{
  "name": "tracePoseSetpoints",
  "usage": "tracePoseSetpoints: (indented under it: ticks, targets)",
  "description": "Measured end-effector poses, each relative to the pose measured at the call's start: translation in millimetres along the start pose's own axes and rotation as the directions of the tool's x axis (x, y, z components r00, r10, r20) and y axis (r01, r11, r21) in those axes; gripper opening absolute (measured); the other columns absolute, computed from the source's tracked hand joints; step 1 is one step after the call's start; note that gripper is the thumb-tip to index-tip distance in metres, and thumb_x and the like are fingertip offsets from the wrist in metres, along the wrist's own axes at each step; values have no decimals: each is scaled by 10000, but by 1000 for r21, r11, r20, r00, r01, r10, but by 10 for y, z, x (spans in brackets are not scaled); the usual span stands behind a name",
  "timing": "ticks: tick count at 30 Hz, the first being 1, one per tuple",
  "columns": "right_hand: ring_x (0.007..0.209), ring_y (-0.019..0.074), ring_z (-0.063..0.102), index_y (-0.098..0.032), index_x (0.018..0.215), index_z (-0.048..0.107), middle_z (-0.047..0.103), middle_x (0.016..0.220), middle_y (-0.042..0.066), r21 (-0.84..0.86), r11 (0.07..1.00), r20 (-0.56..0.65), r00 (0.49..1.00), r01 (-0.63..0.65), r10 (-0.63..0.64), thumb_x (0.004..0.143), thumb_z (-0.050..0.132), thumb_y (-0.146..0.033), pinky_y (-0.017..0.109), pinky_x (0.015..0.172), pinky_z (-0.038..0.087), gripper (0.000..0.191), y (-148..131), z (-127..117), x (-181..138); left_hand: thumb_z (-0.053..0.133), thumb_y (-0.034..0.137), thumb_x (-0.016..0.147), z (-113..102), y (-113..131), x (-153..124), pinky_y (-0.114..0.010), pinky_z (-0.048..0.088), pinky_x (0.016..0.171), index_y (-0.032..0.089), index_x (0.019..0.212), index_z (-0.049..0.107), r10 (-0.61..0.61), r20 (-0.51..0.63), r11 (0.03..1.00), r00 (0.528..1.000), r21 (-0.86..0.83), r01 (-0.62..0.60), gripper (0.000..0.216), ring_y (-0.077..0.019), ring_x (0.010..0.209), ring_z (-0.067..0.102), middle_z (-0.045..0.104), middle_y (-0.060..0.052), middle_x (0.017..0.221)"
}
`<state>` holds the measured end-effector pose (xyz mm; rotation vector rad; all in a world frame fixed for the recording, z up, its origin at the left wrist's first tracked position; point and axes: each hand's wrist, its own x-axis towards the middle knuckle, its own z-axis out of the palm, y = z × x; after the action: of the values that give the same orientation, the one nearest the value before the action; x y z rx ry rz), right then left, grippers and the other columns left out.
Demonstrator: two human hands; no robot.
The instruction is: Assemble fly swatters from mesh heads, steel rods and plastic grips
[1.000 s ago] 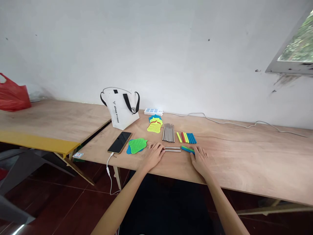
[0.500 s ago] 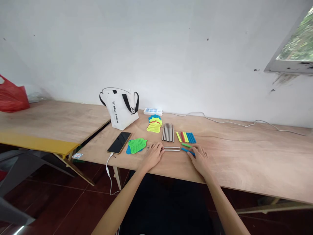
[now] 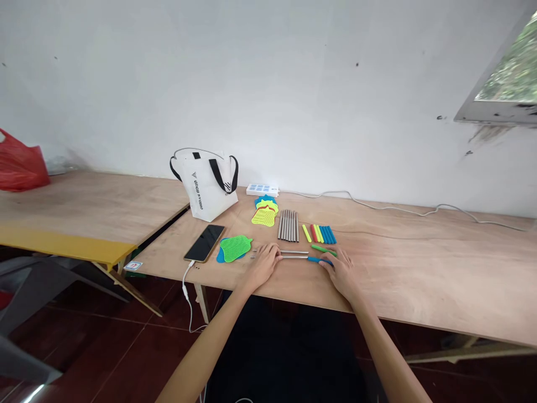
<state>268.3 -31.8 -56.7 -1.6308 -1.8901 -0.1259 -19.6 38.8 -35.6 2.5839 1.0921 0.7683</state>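
Note:
My left hand presses on the table with its fingers curled over two thin metal rods that lie side by side. Between the fingers of my right hand is a blue handle tube. Its left end meets the end of the nearer rod; whether the rod goes inside I cannot tell. A green handle tube lies just behind it, by my right fingertips. Left of my left hand, a green fly swatter head rests on a blue one.
Behind my hands lie a row of metal rods and several coloured handle tubes. Yellow swatter heads overlap before a power strip. A phone on a cable and a white bag stand left. The table's front edge is close.
My right hand has brought the blue handle tube slightly left, closing the gap to the nearer rod's end. My left hand stays on the rods.

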Motion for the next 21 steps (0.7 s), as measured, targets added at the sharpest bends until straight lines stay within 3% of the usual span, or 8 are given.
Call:
tracePoseSetpoints:
  ticks: [5, 15, 21]
  targets:
    - [1200, 265, 574, -276, 1029, 676, 620, 1295, 70, 8, 1000, 8, 1000, 3, -3, 1020, 462, -434, 467, 1000, 446, 267, -67, -51, 18, 458, 291, 1057, -11, 3, 8, -432, 407, 1061, 225, 1002, 539, 23, 5, 1000, 1000, -21, -23, 118, -232, 1176, 553, 610, -62, 1207]
    - [1283, 277, 528, -285, 1052, 726, 577, 1405, 73, 46, 986, 91, 982, 160, -163, 1030, 465, -443, 496, 1077, 421, 306, -300, -103, 38, 510, 308, 1045, -100, 97, 22, -385, 410, 1046, 226, 967, 582, 118, 58, 990, 991, -85, -113, 134, -208, 1169, 574, 621, -32, 1183]
    - [1282, 277, 531, -305, 1130, 711, 591, 1389, 73, -16, 992, 84, 989, 127, -126, 1021, 475, -473, 499, 1083, 403, 309, -309, -79, 34, 541, 376, 1031, -110, 126, 0, -384, 409, 1017, 232, 1066, 569, 51, 36, 998, 998, -45, -49, 151, -212, 1117, 588, 630, -26, 1160]
